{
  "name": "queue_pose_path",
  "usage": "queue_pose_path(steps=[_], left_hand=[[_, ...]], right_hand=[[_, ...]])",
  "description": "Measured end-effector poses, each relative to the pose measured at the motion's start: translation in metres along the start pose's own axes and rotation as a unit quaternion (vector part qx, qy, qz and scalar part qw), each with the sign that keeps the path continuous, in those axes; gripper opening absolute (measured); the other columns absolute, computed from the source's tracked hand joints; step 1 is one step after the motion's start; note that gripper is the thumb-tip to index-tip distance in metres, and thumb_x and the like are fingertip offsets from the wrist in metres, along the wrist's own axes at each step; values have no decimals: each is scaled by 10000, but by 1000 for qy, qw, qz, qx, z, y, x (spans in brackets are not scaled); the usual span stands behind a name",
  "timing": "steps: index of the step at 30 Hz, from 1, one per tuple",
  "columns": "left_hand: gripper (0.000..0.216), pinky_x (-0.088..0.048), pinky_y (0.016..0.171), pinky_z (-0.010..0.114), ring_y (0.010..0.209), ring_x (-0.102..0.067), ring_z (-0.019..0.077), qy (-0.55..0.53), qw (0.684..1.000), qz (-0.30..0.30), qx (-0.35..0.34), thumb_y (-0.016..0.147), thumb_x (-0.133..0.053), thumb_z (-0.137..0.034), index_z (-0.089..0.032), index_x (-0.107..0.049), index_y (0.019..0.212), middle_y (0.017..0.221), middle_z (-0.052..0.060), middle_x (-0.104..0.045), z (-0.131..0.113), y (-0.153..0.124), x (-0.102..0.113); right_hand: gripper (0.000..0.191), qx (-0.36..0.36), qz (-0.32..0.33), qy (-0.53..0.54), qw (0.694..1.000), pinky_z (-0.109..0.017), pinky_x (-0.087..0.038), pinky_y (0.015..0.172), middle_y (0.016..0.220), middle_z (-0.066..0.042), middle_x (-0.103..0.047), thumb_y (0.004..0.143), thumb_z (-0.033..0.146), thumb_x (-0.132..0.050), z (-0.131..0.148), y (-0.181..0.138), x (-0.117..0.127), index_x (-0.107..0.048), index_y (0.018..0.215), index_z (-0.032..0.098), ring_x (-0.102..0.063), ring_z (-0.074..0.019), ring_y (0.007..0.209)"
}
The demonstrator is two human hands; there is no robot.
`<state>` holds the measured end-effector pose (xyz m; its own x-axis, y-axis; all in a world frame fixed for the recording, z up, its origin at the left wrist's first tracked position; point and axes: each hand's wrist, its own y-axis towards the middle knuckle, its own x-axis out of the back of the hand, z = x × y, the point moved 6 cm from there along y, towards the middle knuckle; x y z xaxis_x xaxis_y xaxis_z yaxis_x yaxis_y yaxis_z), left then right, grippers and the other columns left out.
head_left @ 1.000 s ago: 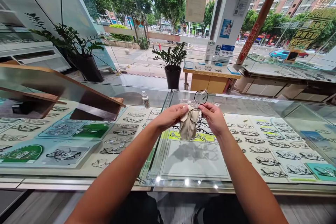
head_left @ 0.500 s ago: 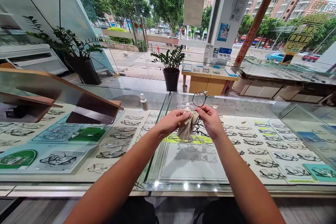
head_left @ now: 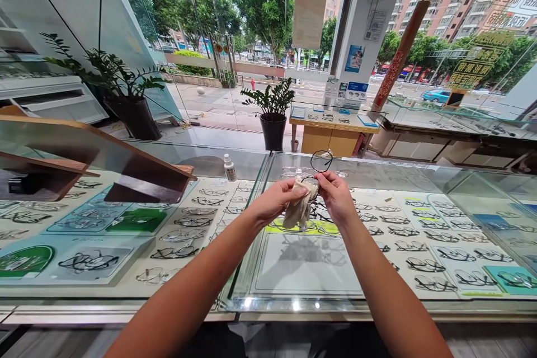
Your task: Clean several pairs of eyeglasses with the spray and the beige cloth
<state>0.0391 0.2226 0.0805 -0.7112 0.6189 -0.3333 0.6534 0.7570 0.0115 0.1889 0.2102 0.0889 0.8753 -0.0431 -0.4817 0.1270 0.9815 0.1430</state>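
A pair of eyeglasses (head_left: 321, 161) with thin dark round rims is held up above the glass display counter (head_left: 310, 296). My right hand (head_left: 335, 193) pinches the frame near its middle, one lens standing up above the fingers. In my left hand (head_left: 277, 199) is a beige cloth (head_left: 297, 212), pressed about the other lens, which is mostly hidden by it. The cloth's loose end hangs down over the counter. Both hands are close together, with fingers closed.
On the counter's left part stands a small white spray bottle (head_left: 229, 168). A brown wooden stand (head_left: 100, 156) rests farther left. Rows of eyeglasses (head_left: 425, 264) lie under the glass. Beyond the counter are a potted plant (head_left: 273, 130) and a wooden cabinet (head_left: 325, 135).
The view has tilted up slightly, so the scene sits a little lower. My hands keep hold of the eyeglasses and cloth; the upright lens has turned slightly.
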Motion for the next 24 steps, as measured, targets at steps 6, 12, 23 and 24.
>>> queue_pose_path(steps=[6,12,23,24], left_hand=[[566,-478,684,238,727,-621,133,0,1000,-5,-5,728,-946,-484,-135,-763,1134,916,61,-738,-1,1,-1],[546,-473,668,262,689,-624,141,25,999,17,15,753,-912,-540,-113,-745,1049,879,72,-726,2,-1,-5],[530,-409,629,231,642,-561,109,28,992,-108,-60,636,-988,-442,-131,-720,971,749,-2,-678,3,-4,-11],[537,-403,618,231,627,-555,107,29,990,-122,-66,644,-980,-467,-128,-724,972,737,-3,-675,2,-4,-10]], right_hand=[[421,13,3,-12,1000,-242,-391,586,720,28,-664,598,489,-992,1,0,-1,-789,819,193,-470,-83,611],[436,7,9,-2,1000,-251,-398,523,658,44,-618,601,507,-986,3,-2,-4,-765,815,198,-463,-93,562],[387,41,-2,-17,999,-268,-476,689,802,11,-713,682,497,-956,-7,-9,-9,-746,842,214,-575,-132,714],[385,41,3,-25,999,-272,-476,696,792,12,-708,697,505,-947,-8,-9,-10,-743,845,214,-576,-135,715]])
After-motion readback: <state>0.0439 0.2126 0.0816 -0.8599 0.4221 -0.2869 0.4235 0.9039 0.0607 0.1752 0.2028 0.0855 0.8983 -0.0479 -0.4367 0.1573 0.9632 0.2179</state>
